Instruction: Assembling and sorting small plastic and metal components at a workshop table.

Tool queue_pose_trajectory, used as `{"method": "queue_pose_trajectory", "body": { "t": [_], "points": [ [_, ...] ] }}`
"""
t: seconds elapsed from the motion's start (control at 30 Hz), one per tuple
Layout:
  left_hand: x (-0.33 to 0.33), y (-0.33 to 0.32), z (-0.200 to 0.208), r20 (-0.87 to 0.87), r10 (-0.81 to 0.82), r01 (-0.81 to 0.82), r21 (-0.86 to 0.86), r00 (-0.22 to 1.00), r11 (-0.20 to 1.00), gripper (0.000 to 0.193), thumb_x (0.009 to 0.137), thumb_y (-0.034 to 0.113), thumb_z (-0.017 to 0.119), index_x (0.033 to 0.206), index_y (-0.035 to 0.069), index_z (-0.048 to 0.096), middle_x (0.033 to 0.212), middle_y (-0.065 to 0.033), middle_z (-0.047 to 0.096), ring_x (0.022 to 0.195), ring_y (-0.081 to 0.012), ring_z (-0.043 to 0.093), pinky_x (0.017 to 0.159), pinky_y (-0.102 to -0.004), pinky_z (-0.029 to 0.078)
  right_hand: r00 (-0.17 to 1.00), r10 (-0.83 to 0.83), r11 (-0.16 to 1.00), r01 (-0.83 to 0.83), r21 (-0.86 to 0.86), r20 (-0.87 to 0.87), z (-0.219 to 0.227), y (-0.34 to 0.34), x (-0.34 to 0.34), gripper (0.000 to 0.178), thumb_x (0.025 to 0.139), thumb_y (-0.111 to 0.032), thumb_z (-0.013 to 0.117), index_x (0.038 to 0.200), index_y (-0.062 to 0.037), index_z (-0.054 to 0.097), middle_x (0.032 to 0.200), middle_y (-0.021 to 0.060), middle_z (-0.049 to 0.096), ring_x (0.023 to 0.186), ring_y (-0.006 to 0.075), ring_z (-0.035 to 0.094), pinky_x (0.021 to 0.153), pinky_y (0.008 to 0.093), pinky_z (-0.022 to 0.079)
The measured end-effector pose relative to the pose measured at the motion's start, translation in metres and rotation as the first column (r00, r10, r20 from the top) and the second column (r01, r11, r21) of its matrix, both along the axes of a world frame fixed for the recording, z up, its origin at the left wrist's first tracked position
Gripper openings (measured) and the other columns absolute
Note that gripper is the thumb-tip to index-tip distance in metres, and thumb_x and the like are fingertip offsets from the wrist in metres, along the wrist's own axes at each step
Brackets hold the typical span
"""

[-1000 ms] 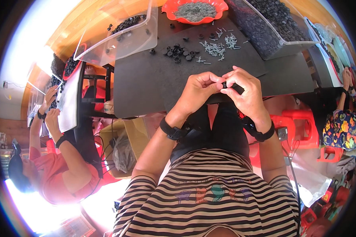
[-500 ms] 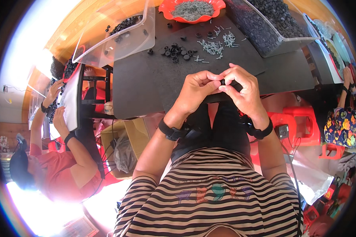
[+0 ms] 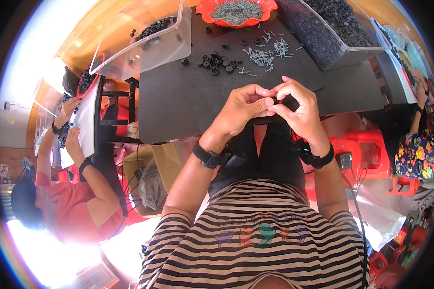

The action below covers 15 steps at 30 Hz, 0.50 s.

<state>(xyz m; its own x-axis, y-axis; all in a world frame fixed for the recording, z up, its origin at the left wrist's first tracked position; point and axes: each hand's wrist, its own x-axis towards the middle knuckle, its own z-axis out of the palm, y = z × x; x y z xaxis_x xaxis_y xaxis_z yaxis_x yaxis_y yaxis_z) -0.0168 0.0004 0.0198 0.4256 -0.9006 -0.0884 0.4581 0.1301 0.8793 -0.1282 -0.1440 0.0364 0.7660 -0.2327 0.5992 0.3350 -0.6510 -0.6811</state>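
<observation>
Both my hands meet over the near edge of the dark table [image 3: 178,106]. Between the fingertips sits a small black plastic cap [image 3: 275,100], mostly covered by the fingers. My left hand [image 3: 242,107] pinches it from the left with thumb and forefinger. Fingers of my right hand [image 3: 298,103] curl round it from the other side, thumb and forefinger closed on it. Farther off on the table lies a loose group of black round caps [image 3: 218,63]. Beside them, to the right, are small piles of silvery metal pins [image 3: 261,57].
A red scalloped bowl [image 3: 270,16] of metal pins stands at the back. Clear plastic bins of black parts flank it, one left [image 3: 144,60] and one right [image 3: 340,55]. Co-workers sit at both sides. Red stools [image 3: 371,149] and an open cardboard box [image 3: 166,161] are below.
My hands stay together at nearly the same spot, with only a slight shift of the fingers around the cap. The whole view has moved a little.
</observation>
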Motion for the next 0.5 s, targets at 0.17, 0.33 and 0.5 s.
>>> {"method": "queue_pose_trajectory", "body": {
  "t": [0.17, 0.33, 0.5],
  "points": [
    [-0.002, 0.002, -0.006, -0.021, 0.039, -0.041, -0.067, 0.999, 0.997, 0.014, 0.092, 0.003, 0.061, 0.105, -0.003, 0.061, 0.105, -0.0113, 0.064, 0.092, -0.0154, 0.065, 0.086, -0.0306, 0.057, 0.999, 0.035, 0.998, -0.034, -0.06, 0.018, 0.004, -0.006, 0.004, 0.031, 0.065, -0.006, 0.082, 0.08, -0.0049, 0.055, 0.077, 0.0064, 0.064, 0.074, 0.0251, 0.064, 0.099, 0.0463, 0.045],
    [-0.008, 0.0, -0.009, -0.046, 0.152, -0.156, -0.12, 0.987, 0.98, 0.011, 0.093, 0.002, 0.058, 0.104, -0.001, 0.059, 0.106, -0.0116, 0.064, 0.097, -0.0201, 0.065, 0.088, -0.0345, 0.056, 0.998, 0.001, 0.999, -0.003, 0.036, 0.061, -0.001, 0.004, 0.006, 0.034, 0.064, -0.01, 0.084, 0.087, -0.0035, 0.06, 0.086, 0.0073, 0.065, 0.079, 0.0233, 0.063, 0.084, 0.0367, 0.05],
    [-0.011, 0.001, -0.013, -0.052, 0.204, -0.21, -0.182, 0.978, 0.961, 0.008, 0.093, -0.001, 0.058, 0.1, 0.0, 0.059, 0.106, -0.0122, 0.065, 0.101, -0.0213, 0.065, 0.086, -0.0331, 0.056, 0.997, -0.02, 0.976, 0.002, 0.22, 0.077, -0.016, 0.012, 0.009, 0.036, 0.066, -0.009, 0.083, 0.096, -0.0023, 0.065, 0.092, 0.0065, 0.064, 0.081, 0.0196, 0.062, 0.072, 0.031, 0.05]
  ]
}}
